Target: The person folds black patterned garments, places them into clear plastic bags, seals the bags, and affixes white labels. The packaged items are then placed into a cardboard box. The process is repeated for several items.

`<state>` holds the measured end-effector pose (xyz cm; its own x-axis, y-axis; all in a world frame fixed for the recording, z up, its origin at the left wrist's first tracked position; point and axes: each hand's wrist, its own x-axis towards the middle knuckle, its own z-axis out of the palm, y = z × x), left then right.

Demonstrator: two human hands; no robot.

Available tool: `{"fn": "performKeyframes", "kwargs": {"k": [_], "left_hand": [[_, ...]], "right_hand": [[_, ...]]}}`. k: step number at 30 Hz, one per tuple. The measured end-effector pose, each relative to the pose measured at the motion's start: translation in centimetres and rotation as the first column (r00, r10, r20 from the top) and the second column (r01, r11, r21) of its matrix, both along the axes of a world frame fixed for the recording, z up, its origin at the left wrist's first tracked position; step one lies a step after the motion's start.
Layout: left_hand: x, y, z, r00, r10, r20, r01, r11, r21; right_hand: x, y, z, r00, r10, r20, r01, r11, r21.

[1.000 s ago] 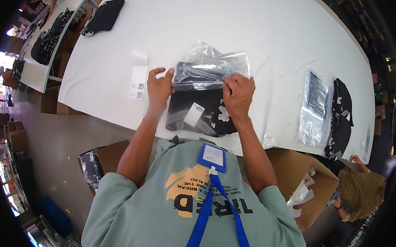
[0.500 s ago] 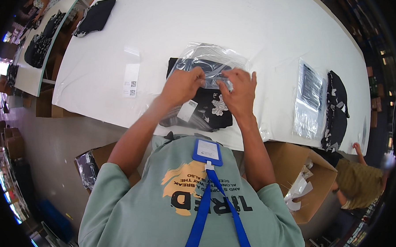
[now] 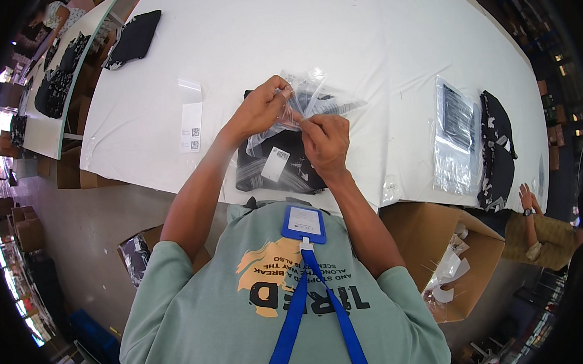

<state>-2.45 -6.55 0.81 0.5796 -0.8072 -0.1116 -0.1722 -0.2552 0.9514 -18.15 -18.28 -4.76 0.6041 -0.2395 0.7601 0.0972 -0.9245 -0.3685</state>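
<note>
A folded black garment with a pale print (image 3: pixel 253 170) lies on the table in front of me, partly inside a clear plastic bag (image 3: pixel 321 104). A white label (image 3: pixel 275 164) shows on the near part of the bag. My left hand (image 3: pixel 263 109) is closed, pinching the bag's bunched film above the garment's far half. Close beside it, my right hand (image 3: pixel 326 139) is closed too, its fingertips gripping the same film near the middle. The bag's edge is crumpled between the hands, and the garment's far part is partly hidden beneath it.
A strip of white labels (image 3: pixel 191 122) lies to the left on the white table (image 3: pixel 350 35). Stacked clear bags (image 3: pixel 456 137) and folded black garments (image 3: pixel 496 152) are at right; another garment (image 3: pixel 135 38) is far left. A cardboard box (image 3: pixel 476 274) stands below; a person's hand (image 3: pixel 528 197) is beyond.
My hands have come closer together and gathered the bag's film into a bunch. My right hand has moved left and nearer to me. The person at right has raised a hand.
</note>
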Motion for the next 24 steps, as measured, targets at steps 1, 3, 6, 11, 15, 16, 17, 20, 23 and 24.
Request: {"fn": "performKeyframes", "kwargs": {"k": [1,3,6,11,15,16,17,20,23,24], "left_hand": [[0.2,-0.1,0.4,0.998,0.005,-0.061,-0.006,1.0,-0.012],[0.6,-0.1,1.4,0.982,0.014,-0.186,-0.027,0.998,-0.064],[1.8,-1.0,3.6,0.975,0.172,0.141,-0.156,0.981,-0.115],[0.9,-2.4,6.7,0.706,-0.108,0.699,0.048,0.993,0.105],[-2.7,-3.8,6.4,0.679,-0.291,0.674,0.114,0.949,0.294],[-3.0,-4.0,6.2,0.688,-0.307,0.658,0.12,0.942,0.314],[-3.1,-4.1,6.0,0.694,-0.314,0.648,0.129,0.94,0.317],[-3.3,-3.8,5.5,0.677,-0.299,0.672,0.129,0.948,0.292],[-4.9,-1.8,4.9,0.65,-0.141,0.747,0.151,0.987,0.055],[-6.1,-1.0,4.5,0.655,-0.045,0.755,0.192,0.975,-0.109]], "right_hand": [[0.0,-0.4,-0.3,1.0,-0.003,-0.013,0.003,1.0,-0.01],[-0.2,-0.9,-0.6,0.997,-0.029,-0.07,0.029,1.0,-0.001],[-0.9,-0.5,0.2,0.948,-0.183,-0.262,0.184,0.983,-0.021],[-1.9,2.1,4.8,0.637,-0.027,-0.77,0.253,0.952,0.175],[-2.6,3.3,6.1,0.92,0.043,-0.389,0.076,0.956,0.285],[-2.1,2.9,5.7,0.931,0.019,-0.365,0.084,0.961,0.264],[-1.5,2.4,5.0,0.945,-0.001,-0.328,0.082,0.97,0.231],[-0.7,1.2,2.6,0.632,0.141,-0.762,0.012,0.981,0.191],[-0.4,0.7,1.3,0.528,0.16,-0.834,0.112,0.96,0.255],[-0.4,0.6,1.2,0.572,0.183,-0.8,0.136,0.94,0.312]]}}
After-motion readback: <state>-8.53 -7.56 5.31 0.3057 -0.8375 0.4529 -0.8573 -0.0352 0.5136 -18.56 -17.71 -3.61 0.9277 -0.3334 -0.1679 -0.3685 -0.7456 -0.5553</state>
